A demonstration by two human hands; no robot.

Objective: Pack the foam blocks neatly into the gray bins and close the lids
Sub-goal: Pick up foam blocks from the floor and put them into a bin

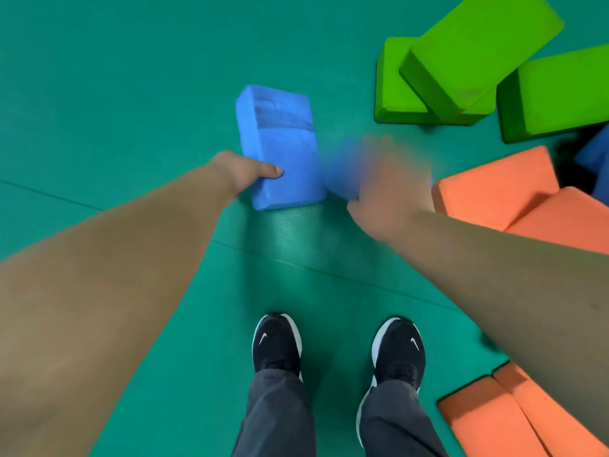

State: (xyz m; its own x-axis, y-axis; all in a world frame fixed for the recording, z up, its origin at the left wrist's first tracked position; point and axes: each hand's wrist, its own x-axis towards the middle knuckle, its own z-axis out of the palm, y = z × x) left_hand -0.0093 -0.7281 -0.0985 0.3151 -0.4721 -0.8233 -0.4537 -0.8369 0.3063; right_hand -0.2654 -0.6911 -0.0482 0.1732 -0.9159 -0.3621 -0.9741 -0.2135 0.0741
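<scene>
Left hand (245, 173) grips blue foam block (280, 143) at its near end; right hand (392, 188), motion-blurred, clasps second blue block (342, 174) just beside it.

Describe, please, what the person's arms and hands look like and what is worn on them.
The left forearm and right forearm are bare, with no sleeves in view. The left hand shows no glove, ring or watch. The right hand is motion-blurred, so small details cannot be told; no glove shows.
</scene>
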